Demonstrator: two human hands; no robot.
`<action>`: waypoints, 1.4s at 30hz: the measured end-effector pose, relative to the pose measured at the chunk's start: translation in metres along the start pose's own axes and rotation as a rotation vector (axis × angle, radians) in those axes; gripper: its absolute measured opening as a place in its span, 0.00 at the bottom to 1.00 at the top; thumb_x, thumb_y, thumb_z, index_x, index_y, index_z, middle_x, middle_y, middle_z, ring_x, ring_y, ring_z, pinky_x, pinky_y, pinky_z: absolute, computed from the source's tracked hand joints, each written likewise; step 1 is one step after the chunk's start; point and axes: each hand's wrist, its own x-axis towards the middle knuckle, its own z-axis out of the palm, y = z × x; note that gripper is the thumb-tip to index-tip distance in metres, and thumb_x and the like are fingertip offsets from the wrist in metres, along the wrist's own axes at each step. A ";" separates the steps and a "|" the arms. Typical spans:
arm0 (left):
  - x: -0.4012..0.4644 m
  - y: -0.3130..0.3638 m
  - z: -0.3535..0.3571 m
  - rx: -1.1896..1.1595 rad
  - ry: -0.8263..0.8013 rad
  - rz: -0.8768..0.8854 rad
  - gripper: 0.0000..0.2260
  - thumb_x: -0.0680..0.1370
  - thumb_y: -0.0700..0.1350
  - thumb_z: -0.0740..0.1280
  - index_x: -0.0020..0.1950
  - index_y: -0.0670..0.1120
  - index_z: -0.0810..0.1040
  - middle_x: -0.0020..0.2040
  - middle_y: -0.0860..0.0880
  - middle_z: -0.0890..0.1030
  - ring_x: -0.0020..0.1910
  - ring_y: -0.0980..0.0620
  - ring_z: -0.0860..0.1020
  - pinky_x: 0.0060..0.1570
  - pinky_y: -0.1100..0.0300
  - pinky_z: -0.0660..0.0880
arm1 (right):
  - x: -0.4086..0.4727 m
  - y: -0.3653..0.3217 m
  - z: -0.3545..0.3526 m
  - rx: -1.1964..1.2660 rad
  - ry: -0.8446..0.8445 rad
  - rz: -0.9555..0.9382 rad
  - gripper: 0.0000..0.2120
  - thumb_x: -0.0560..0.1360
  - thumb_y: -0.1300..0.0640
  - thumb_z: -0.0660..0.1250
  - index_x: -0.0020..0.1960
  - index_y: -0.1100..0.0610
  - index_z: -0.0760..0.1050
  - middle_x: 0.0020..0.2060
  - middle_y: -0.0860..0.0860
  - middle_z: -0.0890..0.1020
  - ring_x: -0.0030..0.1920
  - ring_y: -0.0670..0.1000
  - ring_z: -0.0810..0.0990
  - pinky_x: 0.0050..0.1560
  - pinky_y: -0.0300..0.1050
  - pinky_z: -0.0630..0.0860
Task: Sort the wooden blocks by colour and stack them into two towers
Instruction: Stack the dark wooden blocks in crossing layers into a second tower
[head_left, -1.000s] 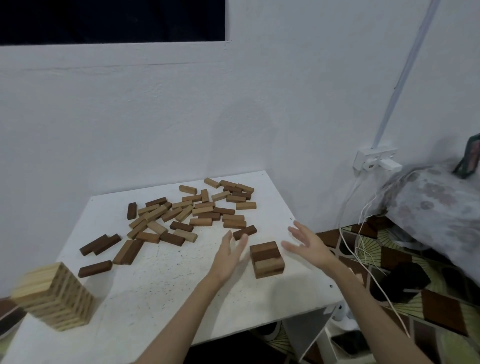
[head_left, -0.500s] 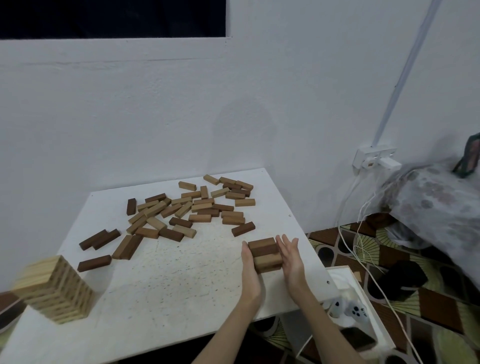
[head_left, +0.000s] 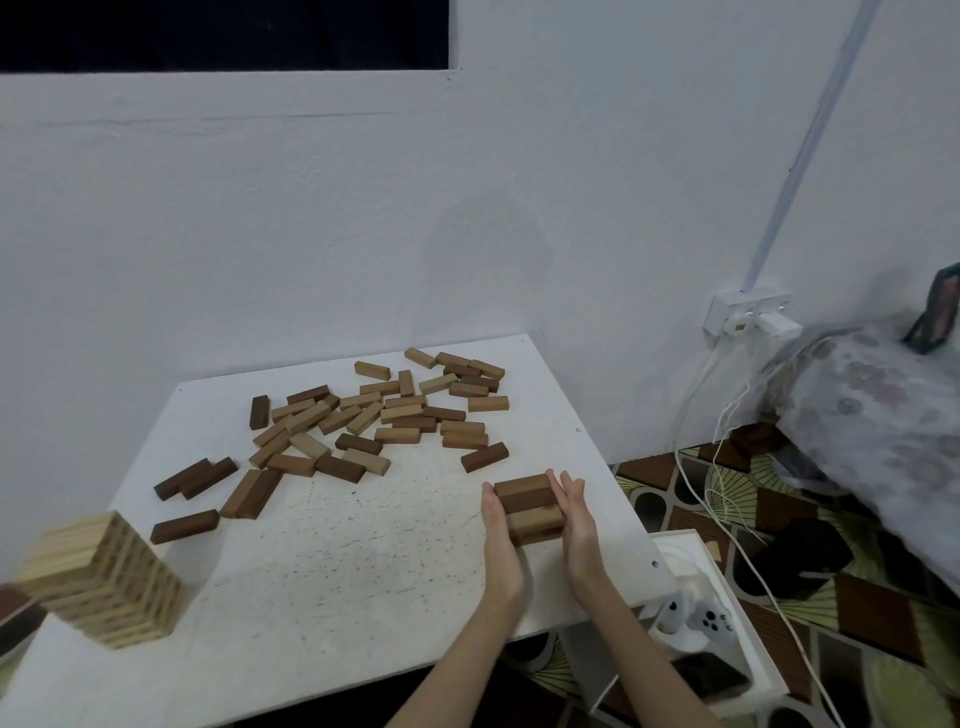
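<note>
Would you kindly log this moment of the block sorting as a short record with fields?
surface: white table
light tower: tall, near left corner
dark stack: low, near right edge
left hand: flat against the dark stack's left side
right hand: flat against its right side
grip: none, fingers straight on both
loose blocks: mixed light and dark, scattered at the far side
progress: many blocks unsorted

Short stack (head_left: 530, 506) on table (head_left: 337, 571) right, between both hands; loose blocks (head_left: 384, 415) behind; tall tower (head_left: 104, 577) front-left.
</note>
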 end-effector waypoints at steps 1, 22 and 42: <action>0.000 -0.001 0.000 0.002 -0.005 0.004 0.47 0.62 0.78 0.60 0.69 0.46 0.71 0.63 0.49 0.78 0.63 0.52 0.75 0.64 0.59 0.70 | 0.000 0.001 0.000 0.005 0.005 0.004 0.34 0.73 0.32 0.48 0.70 0.50 0.68 0.75 0.46 0.60 0.74 0.46 0.58 0.76 0.52 0.55; -0.005 0.003 -0.002 0.022 0.021 0.013 0.40 0.68 0.73 0.57 0.65 0.43 0.75 0.60 0.47 0.80 0.62 0.51 0.77 0.66 0.51 0.69 | -0.002 -0.001 0.000 -0.056 0.020 0.005 0.36 0.73 0.36 0.48 0.73 0.57 0.64 0.65 0.44 0.69 0.66 0.44 0.68 0.67 0.39 0.62; -0.012 0.005 -0.008 0.088 -0.078 0.062 0.45 0.63 0.79 0.55 0.67 0.47 0.73 0.61 0.53 0.79 0.60 0.61 0.76 0.52 0.73 0.72 | -0.010 -0.005 -0.005 0.004 0.014 0.039 0.37 0.72 0.36 0.49 0.74 0.56 0.60 0.70 0.49 0.68 0.69 0.45 0.67 0.69 0.39 0.61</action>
